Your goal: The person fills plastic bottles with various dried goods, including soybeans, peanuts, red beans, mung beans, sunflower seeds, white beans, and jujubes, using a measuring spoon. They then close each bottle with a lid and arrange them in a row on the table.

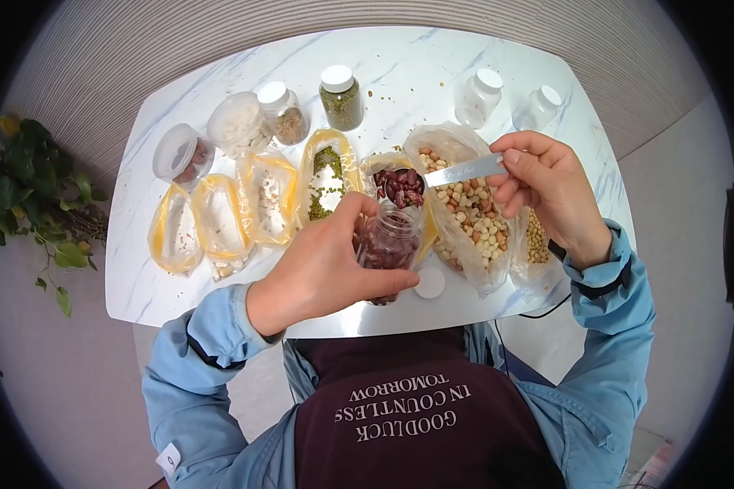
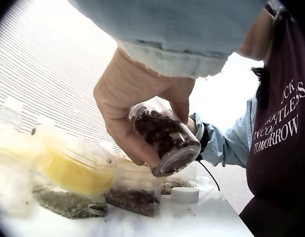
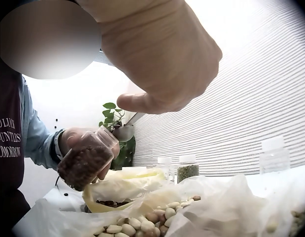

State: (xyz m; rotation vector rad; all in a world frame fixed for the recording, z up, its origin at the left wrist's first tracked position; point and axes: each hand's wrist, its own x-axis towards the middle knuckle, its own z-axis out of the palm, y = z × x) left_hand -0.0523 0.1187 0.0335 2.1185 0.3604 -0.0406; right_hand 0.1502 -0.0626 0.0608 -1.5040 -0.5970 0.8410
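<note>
My left hand (image 1: 318,261) grips a clear jar (image 1: 387,244), tilted and filled well up with dark red beans (image 2: 160,131). Its open mouth faces the spoon. In my right hand (image 1: 546,175), thumb and fingers pinch the flat metal handle of a spoon (image 1: 465,171). The spoon's bowl carries speckled red beans (image 1: 401,187) close above the jar's mouth. Under the spoon and jar lies a yellow-rimmed bag (image 3: 137,180), with more dark beans inside. A white lid (image 1: 430,283) lies on the table near the jar's base.
Right of the jar, a large open bag (image 1: 473,216) holds pale and brown nuts or beans. Several yellow-edged bags (image 1: 175,232) line the left side. Behind stand a jar of green beans (image 1: 340,102), a jar (image 1: 285,118), plastic tubs (image 1: 183,155) and clear lidded jars (image 1: 477,98).
</note>
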